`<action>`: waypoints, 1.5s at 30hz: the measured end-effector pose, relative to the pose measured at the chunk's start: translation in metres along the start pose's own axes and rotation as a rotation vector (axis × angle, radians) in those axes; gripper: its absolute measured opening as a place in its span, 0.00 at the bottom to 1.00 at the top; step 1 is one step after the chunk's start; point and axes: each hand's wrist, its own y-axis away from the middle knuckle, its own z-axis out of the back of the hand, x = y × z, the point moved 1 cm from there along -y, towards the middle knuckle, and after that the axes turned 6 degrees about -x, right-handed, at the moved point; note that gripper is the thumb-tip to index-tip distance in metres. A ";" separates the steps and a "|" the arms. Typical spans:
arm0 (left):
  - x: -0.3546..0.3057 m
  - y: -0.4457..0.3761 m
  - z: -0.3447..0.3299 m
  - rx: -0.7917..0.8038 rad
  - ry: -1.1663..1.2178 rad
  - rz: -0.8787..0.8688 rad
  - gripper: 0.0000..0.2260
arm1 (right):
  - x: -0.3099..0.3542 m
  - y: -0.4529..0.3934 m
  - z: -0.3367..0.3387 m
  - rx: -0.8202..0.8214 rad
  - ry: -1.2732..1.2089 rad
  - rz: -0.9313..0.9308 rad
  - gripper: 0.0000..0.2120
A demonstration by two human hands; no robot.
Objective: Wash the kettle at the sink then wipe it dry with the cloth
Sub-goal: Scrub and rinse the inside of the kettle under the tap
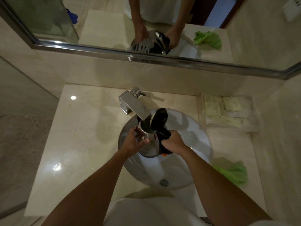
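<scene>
Both hands (173, 142) around tilted kettle (150, 141)

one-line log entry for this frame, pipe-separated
phase: wash | kettle: over sink, lid open, mouth under faucet | left hand: on body | right hand: on handle | cloth: on counter, untouched

A clear tray (202, 110) of pale packets (231, 104) sits at the counter's (84, 128) back right corner; above it — a steel-framed mirror (104, 23).

Beige marble counter (78, 144), inset sink (192, 160), faucet (133, 103), green cloth (234, 172), clear packets (228, 111)
</scene>
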 end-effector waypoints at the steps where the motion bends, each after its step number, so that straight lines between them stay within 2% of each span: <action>1: 0.001 -0.001 0.001 0.006 0.002 0.001 0.37 | -0.001 0.000 -0.001 -0.011 0.000 -0.002 0.10; 9: 0.006 0.000 0.000 0.005 -0.038 -0.034 0.35 | -0.008 -0.001 -0.007 -0.031 -0.002 -0.011 0.16; 16: 0.010 -0.003 -0.002 0.008 -0.032 -0.067 0.26 | -0.015 -0.003 -0.009 -0.047 -0.012 -0.008 0.16; 25: 0.013 -0.005 -0.003 0.024 -0.007 -0.094 0.26 | -0.020 -0.006 -0.013 -0.048 -0.019 -0.012 0.19; 32: 0.013 -0.004 -0.001 0.024 -0.013 -0.108 0.27 | -0.020 -0.004 -0.012 -0.057 -0.022 0.002 0.15; 45: 0.010 -0.001 -0.004 -0.003 -0.071 -0.128 0.26 | -0.020 -0.006 -0.014 -0.063 -0.037 -0.004 0.17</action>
